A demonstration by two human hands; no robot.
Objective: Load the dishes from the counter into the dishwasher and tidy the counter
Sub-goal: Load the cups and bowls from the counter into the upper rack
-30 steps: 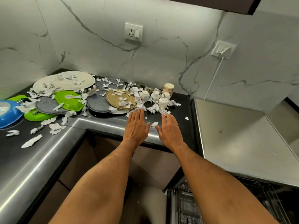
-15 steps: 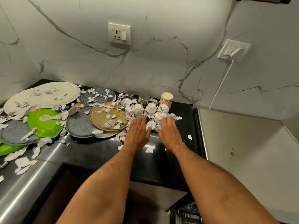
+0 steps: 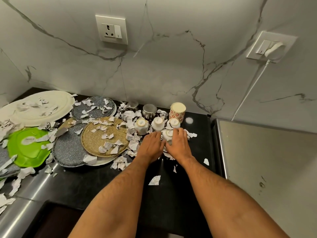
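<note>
The black worktop (image 3: 96, 184) runs along the marble wall, littered with torn paper scraps (image 3: 127, 117). Toward its left end lie overlapping plates: a white one (image 3: 42, 109), a green one (image 3: 25, 148), grey ones (image 3: 68, 152) and a gold one (image 3: 103, 136). Near the right end, by the back edge, stand upturned white cups (image 3: 141, 125) and a patterned mug (image 3: 177, 111). The right hand (image 3: 178, 145) curls around the nearest cup (image 3: 167, 136); the left hand (image 3: 151, 146) rests beside it, fingers loose, grasping nothing.
</note>
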